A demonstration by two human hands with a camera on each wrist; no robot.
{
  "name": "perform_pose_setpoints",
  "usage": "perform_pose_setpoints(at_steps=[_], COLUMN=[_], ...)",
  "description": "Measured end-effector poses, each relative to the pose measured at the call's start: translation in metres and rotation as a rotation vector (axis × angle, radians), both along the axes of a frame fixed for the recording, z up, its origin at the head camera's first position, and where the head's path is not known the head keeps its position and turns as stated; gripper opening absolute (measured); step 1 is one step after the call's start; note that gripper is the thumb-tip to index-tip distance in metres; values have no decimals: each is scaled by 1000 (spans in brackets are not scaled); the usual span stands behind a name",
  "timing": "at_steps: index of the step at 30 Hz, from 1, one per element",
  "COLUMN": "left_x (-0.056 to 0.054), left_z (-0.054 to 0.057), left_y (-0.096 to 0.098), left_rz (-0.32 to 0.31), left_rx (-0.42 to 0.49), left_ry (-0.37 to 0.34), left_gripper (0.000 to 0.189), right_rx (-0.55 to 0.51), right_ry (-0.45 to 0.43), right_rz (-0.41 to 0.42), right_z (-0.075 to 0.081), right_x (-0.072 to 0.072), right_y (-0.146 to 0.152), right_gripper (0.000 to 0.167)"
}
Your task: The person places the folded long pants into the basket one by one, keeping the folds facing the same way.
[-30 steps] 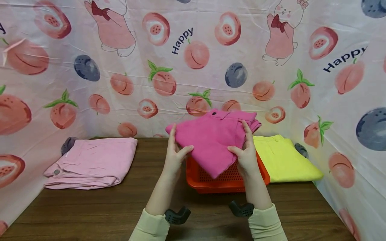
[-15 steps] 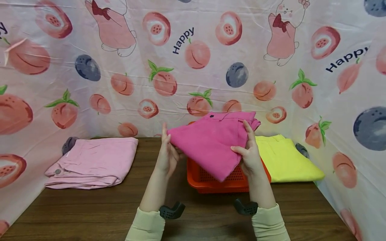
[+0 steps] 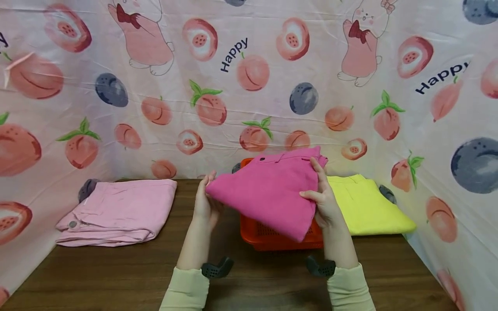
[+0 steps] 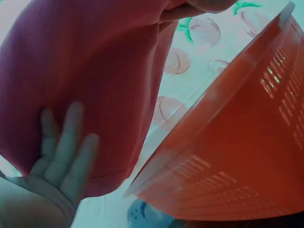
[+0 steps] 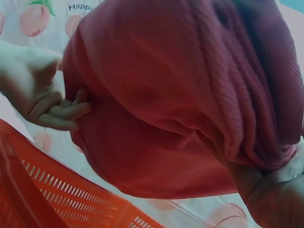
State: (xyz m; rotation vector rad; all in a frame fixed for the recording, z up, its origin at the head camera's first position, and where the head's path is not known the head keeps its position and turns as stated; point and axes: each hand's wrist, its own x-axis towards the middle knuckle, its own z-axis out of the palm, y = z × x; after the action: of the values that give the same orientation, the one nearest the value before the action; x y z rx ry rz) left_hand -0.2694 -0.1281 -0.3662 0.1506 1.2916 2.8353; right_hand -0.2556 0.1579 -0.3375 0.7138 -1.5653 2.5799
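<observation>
Folded hot-pink trousers [image 3: 268,185] hang tilted in the air between my hands, over the orange basket [image 3: 268,242]. A dark button and the waistband show along their far edge. At their left corner, my left hand [image 3: 203,205] holds the cloth; several of its fingers lie against the underside in the left wrist view. My right hand [image 3: 327,203] grips the right side, thumb on top and other fingers beneath. Layered folds of the trousers [image 5: 237,95] fill the right wrist view. Much of the basket is hidden below the cloth.
Light-pink folded trousers [image 3: 124,207] lie at the left of the brown wooden table [image 3: 116,276]. Yellow folded trousers [image 3: 369,211] lie to the right, beside the basket. A fruit-and-rabbit printed sheet [image 3: 249,99] encloses the back and sides.
My left hand has shifted left to the trousers' outer corner, its thumb no longer on top. The trousers have turned slightly, their near corner swinging right and lower. The right hand keeps its grip.
</observation>
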Motion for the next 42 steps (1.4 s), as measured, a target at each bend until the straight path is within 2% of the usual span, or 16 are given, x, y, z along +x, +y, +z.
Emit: perform_pose_setpoints(at_steps=[3, 7, 11, 18, 22, 24, 27, 30, 33, 37, 42], left_x=[-2, -5, -11, -29, -37, -39, -37, -33, -30, -26, -23], left_z=[-2, -4, -2, 5, 7, 8, 10, 12, 15, 18, 19], left_y=[-4, -8, -10, -9, -7, -5, 0, 5, 8, 13, 22], left_rz=[-52, -172, -265, -334, -371, -396, -430, -435, -410, -372, -281], left_rx=[-87, -189, -230, -298, -342, -359, -392, -398, -400, -404, -441], left_ry=[-44, -58, -85, -134, -165, -152, -90, -16, 36, 57, 86], left_gripper=[60, 67, 73, 68, 67, 67, 67, 69, 79, 90, 91], right_rx=[0, -17, -20, -10, 6, 24, 75, 131, 186, 279, 395], right_ry=[-1, 0, 0, 17, 46, 67, 92, 89, 57, 6, -25], right_rz=[28, 58, 105, 183, 261, 303, 319, 292, 259, 206, 141], right_z=[0, 0, 1, 10, 18, 21, 26, 30, 34, 38, 40], right_x=[0, 1, 2, 2, 1, 0, -1, -4, -7, -12, -20], right_y=[1, 4, 11, 26, 34, 38, 43, 48, 52, 56, 61], right_gripper=[90, 90, 88, 86, 86, 86, 86, 85, 83, 84, 84])
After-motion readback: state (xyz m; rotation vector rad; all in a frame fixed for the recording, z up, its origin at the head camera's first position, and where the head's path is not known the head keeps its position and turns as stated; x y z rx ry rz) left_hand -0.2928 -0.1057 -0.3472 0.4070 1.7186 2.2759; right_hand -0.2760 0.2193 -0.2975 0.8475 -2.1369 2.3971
